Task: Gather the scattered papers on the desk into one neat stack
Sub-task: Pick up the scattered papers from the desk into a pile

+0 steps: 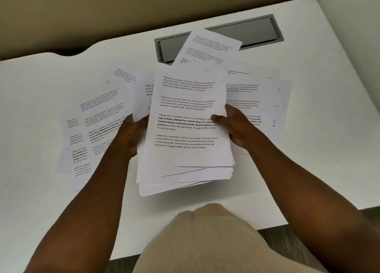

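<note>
A loose stack of printed white sheets [186, 129] is held above the middle of the white desk [41, 200], its lower edges fanned and uneven. My left hand [131, 133] grips the stack's left edge, mostly hidden behind the paper. On the right edge my right hand [232, 124] pinches it, thumb on the top sheet. More printed sheets lie spread on the desk to the left [98, 124] and to the right [259, 96]. One sheet [207, 46] sticks up behind the stack, tilted over the desk's cable tray.
A grey recessed cable tray [255, 32] with a lid sits in the desk at the back. A beige partition wall runs behind the desk, and a pale wall stands on the right. The desk's front edge is close to my body.
</note>
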Motion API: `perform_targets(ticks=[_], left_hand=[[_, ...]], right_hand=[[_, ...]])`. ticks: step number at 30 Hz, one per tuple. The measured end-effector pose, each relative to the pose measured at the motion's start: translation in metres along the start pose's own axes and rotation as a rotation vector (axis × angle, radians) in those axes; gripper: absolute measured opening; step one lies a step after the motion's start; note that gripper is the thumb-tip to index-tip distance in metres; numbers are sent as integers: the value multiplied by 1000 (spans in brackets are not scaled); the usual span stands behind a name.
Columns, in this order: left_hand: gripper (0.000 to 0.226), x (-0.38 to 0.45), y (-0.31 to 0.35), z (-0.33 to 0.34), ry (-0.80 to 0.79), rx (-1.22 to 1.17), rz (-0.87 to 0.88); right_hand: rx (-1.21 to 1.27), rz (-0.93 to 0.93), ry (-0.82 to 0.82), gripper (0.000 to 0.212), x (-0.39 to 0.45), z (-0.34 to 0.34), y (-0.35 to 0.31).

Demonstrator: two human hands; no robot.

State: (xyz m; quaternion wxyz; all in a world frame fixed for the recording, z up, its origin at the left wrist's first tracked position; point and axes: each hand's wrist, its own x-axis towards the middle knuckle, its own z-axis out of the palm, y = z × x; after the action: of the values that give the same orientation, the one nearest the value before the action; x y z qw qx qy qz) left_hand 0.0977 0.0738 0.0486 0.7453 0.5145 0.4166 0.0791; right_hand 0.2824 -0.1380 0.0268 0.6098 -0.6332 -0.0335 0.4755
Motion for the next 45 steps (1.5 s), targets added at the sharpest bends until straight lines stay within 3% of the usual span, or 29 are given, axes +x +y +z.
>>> perform_targets(ticks=[5, 9, 12, 15, 21, 26, 33, 37, 39, 42, 45], left_hand=[[5, 21, -11, -22, 386, 40, -31], [4, 30, -21, -65, 584, 108, -75], [34, 29, -28, -107, 740, 215, -92], [51, 22, -35, -141, 872, 574, -163], [96, 14, -38, -174, 860, 608, -373], [98, 14, -36, -168, 812, 576, -374], [82, 28, -28, -163, 691, 550, -499], [127, 60, -61, -209, 706, 535, -582], [110, 78, -79, -228, 705, 474, -552], [49, 45, -40, -185, 677, 364, -507], [34, 46, -37, -178, 686, 396, -509]], right_hand=[[-92, -47, 102, 35, 8, 12, 0], [-23, -18, 115, 37, 16, 22, 5], [26, 9, 119, 40, 21, 30, 6], [46, 25, 129, 42, 24, 36, 7], [42, 47, 147, 40, 27, 44, 9], [55, 70, 169, 42, 29, 47, 10], [60, 77, 165, 43, 27, 53, 10], [50, 77, 166, 42, 26, 58, 11], [44, 78, 167, 41, 25, 60, 11], [32, 73, 157, 41, 24, 64, 12], [23, 68, 162, 43, 24, 65, 10]])
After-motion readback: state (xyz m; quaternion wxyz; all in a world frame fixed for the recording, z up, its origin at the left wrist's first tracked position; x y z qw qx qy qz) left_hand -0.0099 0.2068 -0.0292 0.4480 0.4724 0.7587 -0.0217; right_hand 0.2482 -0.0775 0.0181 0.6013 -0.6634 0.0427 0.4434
